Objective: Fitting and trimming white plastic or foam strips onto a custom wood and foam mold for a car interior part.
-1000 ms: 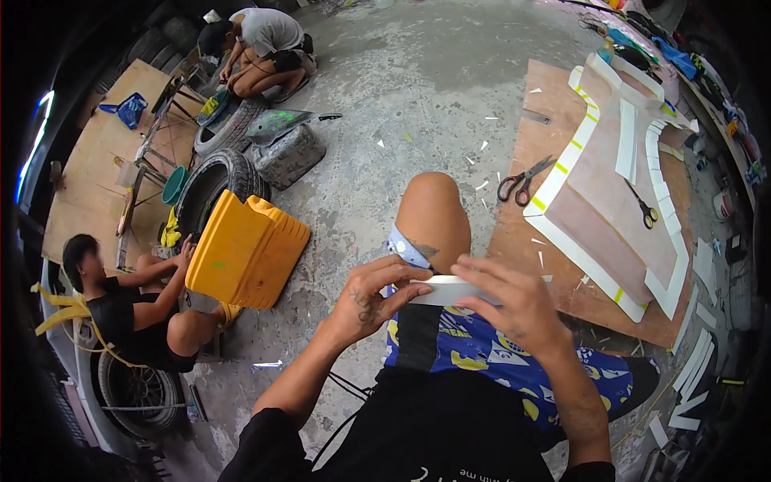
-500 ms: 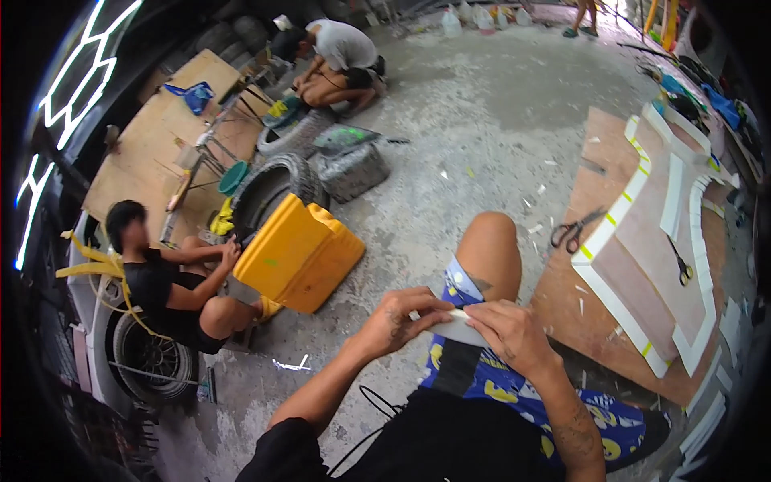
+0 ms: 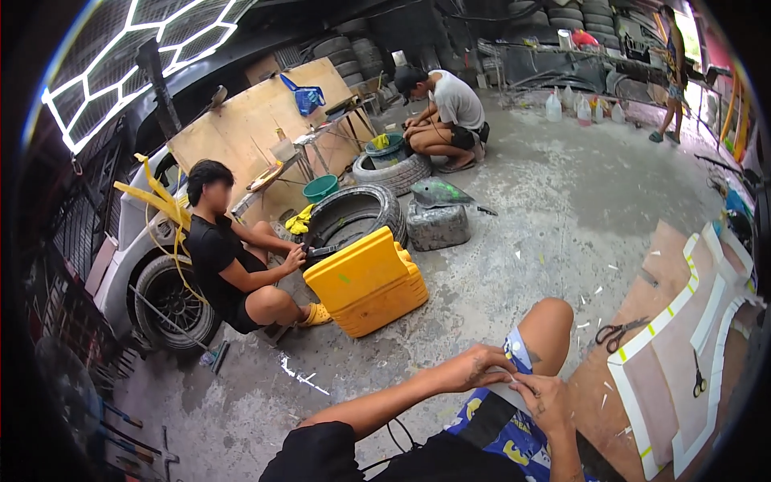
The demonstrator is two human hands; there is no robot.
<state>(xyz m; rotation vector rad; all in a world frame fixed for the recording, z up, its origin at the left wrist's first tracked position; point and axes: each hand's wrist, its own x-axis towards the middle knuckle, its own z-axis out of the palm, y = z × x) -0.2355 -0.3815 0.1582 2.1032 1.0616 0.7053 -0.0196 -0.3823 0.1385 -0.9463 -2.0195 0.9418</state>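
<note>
My left hand and my right hand meet just above my right thigh, beside my bent knee. Both pinch a thin white strip, which the fingers hide almost entirely. Under the hands lie my blue shorts with yellow shapes. My left forearm reaches in from the lower middle.
On my right a brown board carries white strips and two pairs of scissors. A yellow jerrycan and a tyre lie ahead on the left. A person in black sits there, and another crouches farther back.
The view has tilted up, so more of the workshop shows and my hands sit lower in the picture. The hands have closed in on each other and less of the strip shows.
</note>
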